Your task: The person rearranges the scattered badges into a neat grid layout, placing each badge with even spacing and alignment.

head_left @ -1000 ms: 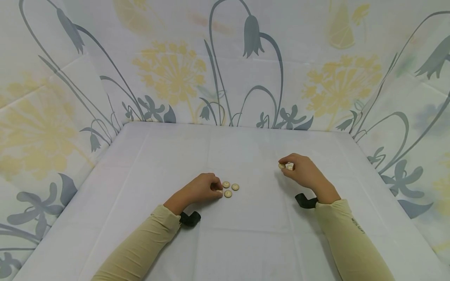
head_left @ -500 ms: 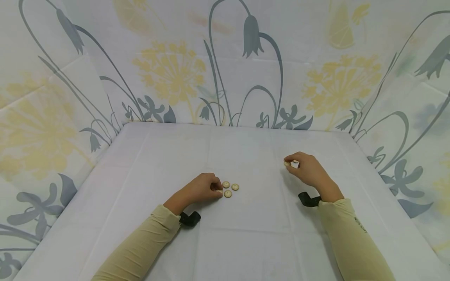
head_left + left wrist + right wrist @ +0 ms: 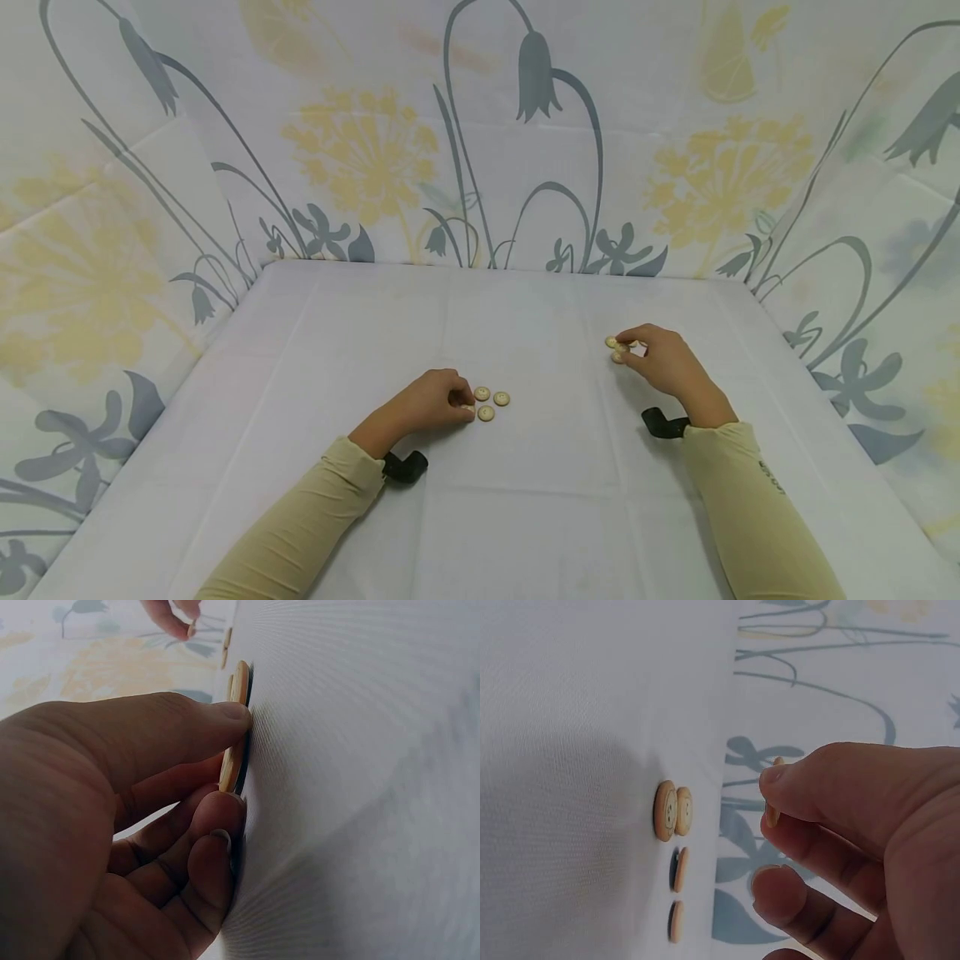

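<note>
My left hand [image 3: 431, 402] rests on the white tabletop with its thumb and fingers around a round wooden button [image 3: 231, 766], which lies flat on the cloth. Just right of those fingertips sit three more buttons, one [image 3: 486, 413] nearest the front. Farther back on the right, my right hand [image 3: 667, 362] pinches a button [image 3: 773, 816] between thumb and index finger, raised off the cloth. Several buttons lie below and beside it; in the right wrist view a pair [image 3: 665, 811] is side by side, with two others [image 3: 680, 868] seen nearly edge-on.
A white cloth [image 3: 525, 517] covers the table. Curtains [image 3: 487, 150] printed with flowers stand along the back and both sides. A black wrist mount [image 3: 406, 467] shows under the left wrist, and another [image 3: 664, 423] under the right.
My right hand has moved right and slightly away from me, still pinching a button. Buttons on the cloth near its fingertips now show more plainly. My left hand stays in place.
</note>
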Tool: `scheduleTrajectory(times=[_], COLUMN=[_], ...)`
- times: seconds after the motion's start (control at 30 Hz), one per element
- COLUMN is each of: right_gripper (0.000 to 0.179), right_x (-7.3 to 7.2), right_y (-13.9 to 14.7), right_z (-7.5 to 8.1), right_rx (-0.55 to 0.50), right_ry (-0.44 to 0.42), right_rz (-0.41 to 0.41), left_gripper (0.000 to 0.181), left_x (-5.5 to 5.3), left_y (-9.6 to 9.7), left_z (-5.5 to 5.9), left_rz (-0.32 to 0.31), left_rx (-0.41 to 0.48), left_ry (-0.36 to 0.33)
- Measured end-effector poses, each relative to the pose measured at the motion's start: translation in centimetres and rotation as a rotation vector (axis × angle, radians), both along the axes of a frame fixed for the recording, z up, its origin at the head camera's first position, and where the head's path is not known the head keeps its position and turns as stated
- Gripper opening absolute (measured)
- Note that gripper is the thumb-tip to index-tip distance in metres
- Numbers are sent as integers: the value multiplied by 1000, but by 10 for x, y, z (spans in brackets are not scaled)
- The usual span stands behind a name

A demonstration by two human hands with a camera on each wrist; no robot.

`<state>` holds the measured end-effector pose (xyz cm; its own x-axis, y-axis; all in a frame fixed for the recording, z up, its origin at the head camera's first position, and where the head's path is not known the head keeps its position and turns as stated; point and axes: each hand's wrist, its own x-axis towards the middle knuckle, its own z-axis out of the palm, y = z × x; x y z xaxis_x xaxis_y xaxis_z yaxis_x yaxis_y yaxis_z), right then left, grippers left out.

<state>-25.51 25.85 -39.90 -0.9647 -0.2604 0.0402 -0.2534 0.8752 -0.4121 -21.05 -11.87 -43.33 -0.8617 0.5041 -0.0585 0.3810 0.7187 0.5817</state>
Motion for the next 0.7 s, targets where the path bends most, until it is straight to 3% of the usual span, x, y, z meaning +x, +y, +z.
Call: scheduleTrajectory(times=[0.7], right_gripper=[35], right_x=[-5], right_y=[14], right_z=[-10], right_rx=[7], right_ry=[-18], right_rz=[-45], left_gripper=[10], left_x=[1], left_y=[1], left_z=[3], left_rz=[14], left_rx=[-1], left_ry=[-14])
